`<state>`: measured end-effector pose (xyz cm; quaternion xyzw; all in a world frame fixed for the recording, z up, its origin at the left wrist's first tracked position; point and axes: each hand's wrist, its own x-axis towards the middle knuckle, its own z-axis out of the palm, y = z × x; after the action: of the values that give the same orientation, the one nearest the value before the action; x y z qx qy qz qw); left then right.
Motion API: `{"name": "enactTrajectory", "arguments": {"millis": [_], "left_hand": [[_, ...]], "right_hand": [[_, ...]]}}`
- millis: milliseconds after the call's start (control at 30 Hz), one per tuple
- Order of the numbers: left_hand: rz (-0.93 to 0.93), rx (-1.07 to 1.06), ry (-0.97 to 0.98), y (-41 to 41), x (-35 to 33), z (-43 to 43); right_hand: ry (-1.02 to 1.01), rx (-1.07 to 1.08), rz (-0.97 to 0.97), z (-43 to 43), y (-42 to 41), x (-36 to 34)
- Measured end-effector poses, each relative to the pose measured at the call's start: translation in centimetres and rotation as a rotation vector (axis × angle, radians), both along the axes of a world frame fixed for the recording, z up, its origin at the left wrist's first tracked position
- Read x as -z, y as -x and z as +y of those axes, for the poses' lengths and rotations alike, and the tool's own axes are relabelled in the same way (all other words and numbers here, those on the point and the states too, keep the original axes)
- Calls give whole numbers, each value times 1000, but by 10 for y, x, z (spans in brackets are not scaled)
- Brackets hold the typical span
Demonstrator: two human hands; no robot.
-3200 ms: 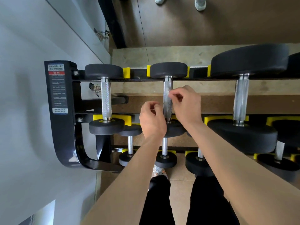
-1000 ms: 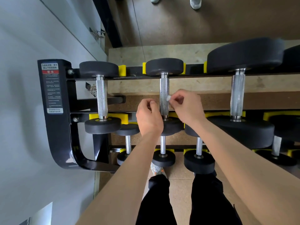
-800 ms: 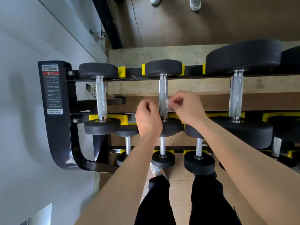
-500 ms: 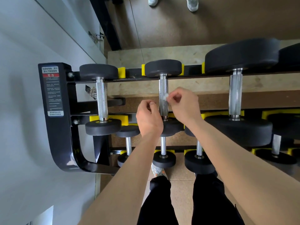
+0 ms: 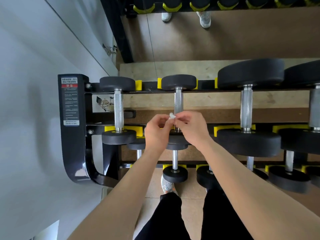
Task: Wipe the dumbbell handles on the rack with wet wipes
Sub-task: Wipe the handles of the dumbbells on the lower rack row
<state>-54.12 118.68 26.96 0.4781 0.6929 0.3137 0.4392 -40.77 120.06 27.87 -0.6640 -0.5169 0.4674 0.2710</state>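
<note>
Black tiered rack (image 5: 73,135), yellow cradles (image 5: 138,84), black dumbbells (image 5: 118,110) resting across rails

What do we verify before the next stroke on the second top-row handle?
1. Hold on wipe: ok, pinched between left grip and right grip.
2. Spread for a stroke: not ok, bunched small.
3. Contact with handle: cannot tell.
4. Path along handle: ok above the grips; lower end hidden behind them.
5. Dumbbell seated on rack: far head ok; near head partly hidden, cannot tell.
6. Wetness: cannot tell.
</note>
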Motion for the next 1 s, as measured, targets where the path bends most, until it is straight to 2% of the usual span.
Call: {"name": "enactTrajectory", "arguments": {"millis": [67, 200, 300, 500, 700, 767, 900, 1000], "left_hand": [[32, -17, 37, 1, 2, 12], [33, -130, 49, -15, 5, 46], [49, -155, 45, -31, 7, 70], [138, -81, -13, -30, 10, 68], [243, 207, 99, -1, 13, 23], [225, 195, 105, -1, 14, 25], [147, -1, 37, -19, 14, 56], [172, 9, 15, -21, 19, 51]], "right_hand": [[-8, 53, -25, -1, -3, 7], [11, 377, -198, -5, 4, 27], [40, 500, -204, -5, 13, 37], [-16, 505, -271, -7, 9, 45], [-19, 461, -317, -5, 9, 42], [-21, 451, -318, -6, 9, 42], [-13, 444, -366, -7, 8, 43], [-6, 452, -381, -6, 8, 44]]}}
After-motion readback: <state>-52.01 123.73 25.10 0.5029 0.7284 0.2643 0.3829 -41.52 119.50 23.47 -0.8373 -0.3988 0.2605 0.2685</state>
